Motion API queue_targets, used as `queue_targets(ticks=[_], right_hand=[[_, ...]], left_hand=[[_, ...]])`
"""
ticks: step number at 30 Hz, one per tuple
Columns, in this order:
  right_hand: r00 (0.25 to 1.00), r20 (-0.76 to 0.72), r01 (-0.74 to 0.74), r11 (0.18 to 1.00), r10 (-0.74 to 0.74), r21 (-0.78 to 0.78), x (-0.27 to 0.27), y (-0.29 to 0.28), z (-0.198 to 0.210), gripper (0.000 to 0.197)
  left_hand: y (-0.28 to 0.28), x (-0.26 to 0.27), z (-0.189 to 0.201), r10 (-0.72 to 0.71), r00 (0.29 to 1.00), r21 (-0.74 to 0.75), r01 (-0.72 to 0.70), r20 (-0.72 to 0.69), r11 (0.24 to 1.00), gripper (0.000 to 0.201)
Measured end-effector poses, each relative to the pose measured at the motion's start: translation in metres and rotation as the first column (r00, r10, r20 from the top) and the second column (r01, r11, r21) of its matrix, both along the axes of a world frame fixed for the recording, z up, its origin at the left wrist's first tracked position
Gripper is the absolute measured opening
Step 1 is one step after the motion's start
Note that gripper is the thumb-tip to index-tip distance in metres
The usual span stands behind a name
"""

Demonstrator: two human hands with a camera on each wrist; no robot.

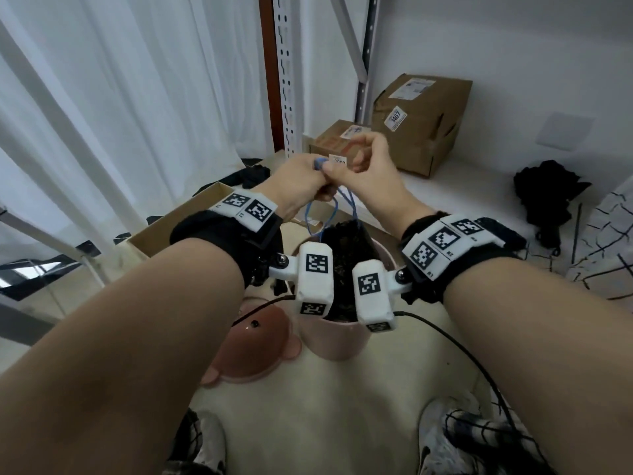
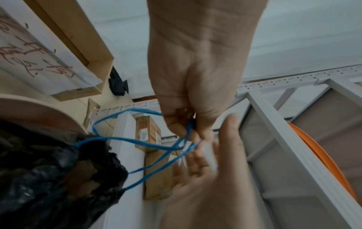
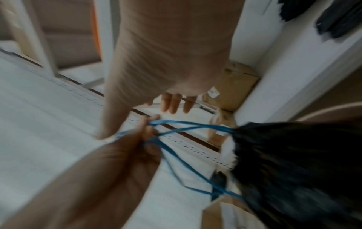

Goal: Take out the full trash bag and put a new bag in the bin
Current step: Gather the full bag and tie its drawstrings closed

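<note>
A pink bin [image 1: 339, 341] stands on the floor below my wrists, with a full black trash bag [image 1: 346, 241] in it. The bag's mouth is gathered, and blue drawstrings [image 1: 349, 200] rise from it as loops. My left hand [image 1: 310, 180] pinches those drawstrings [image 2: 137, 141] above the bin; its fingers [image 2: 188, 133] are curled round them. My right hand [image 1: 368, 156] hovers just beside the left one. In the right wrist view its fingers [image 3: 174, 103] are relaxed and hold nothing. The bag [image 3: 293, 162] hangs blurred under the strings [image 3: 188, 125].
A pink bear-shaped lid [image 1: 253, 351] lies on the floor left of the bin. Two cardboard boxes [image 1: 421, 121] [image 1: 335, 138] stand behind on a low white shelf. An open flat box [image 1: 178, 221] is at the left, a black heap [image 1: 548, 190] at the right.
</note>
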State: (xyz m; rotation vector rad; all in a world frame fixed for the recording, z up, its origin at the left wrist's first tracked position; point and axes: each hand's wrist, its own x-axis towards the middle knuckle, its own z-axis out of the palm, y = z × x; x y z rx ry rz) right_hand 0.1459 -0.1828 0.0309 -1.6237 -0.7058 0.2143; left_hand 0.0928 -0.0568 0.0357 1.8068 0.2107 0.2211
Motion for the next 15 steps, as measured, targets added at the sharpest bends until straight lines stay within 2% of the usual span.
queue_targets(ticks=[2,3,4,5,7,9,11,12,14,15], right_hand=[[0.989,-0.073,-0.137,0.979,0.127,-0.151,0.001,0.006,-0.02,0.063],[0.975,-0.071,-0.222,0.943,0.21,-0.249,0.001,0.01,-0.03,0.053],[0.965,-0.046,-0.257,0.894,0.259,-0.368,0.001,0.016,-0.042,0.032],[0.964,0.003,-0.234,0.861,0.264,-0.452,0.0,0.022,-0.051,0.016],[0.975,0.11,-0.101,0.826,0.193,-0.555,0.003,0.033,-0.066,0.031],[0.978,0.171,0.003,0.803,0.123,-0.596,0.009,0.037,-0.079,0.039],[0.978,0.169,0.024,0.738,0.122,-0.674,0.018,0.034,-0.093,0.028],[0.98,0.152,0.018,0.695,0.131,-0.718,0.023,0.029,-0.101,0.021],[0.979,0.116,-0.015,0.627,0.167,-0.778,0.024,0.021,-0.105,0.015],[0.976,0.103,-0.039,0.624,0.19,-0.781,0.022,0.017,-0.103,0.01]], left_hand=[[0.01,0.003,-0.004,0.135,0.99,-0.133,-0.13,0.029,0.983,0.028],[0.014,0.003,-0.005,0.178,0.983,-0.207,-0.168,0.032,0.964,0.034],[0.019,0.002,-0.008,0.21,0.978,-0.283,-0.196,0.02,0.939,0.039],[0.022,0.001,-0.012,0.234,0.972,-0.372,-0.217,0.001,0.903,0.043],[0.028,-0.001,-0.02,0.313,0.949,-0.55,-0.284,-0.044,0.785,0.046],[0.036,-0.003,-0.028,0.456,0.885,-0.655,-0.397,-0.089,0.642,0.045],[0.049,-0.007,-0.035,0.61,0.78,-0.647,-0.54,-0.143,0.539,0.045],[0.054,-0.008,-0.04,0.65,0.74,-0.618,-0.596,-0.173,0.513,0.045],[0.06,-0.008,-0.048,0.671,0.712,-0.529,-0.659,-0.208,0.535,0.044],[0.059,-0.007,-0.049,0.673,0.718,-0.439,-0.67,-0.177,0.599,0.043]])
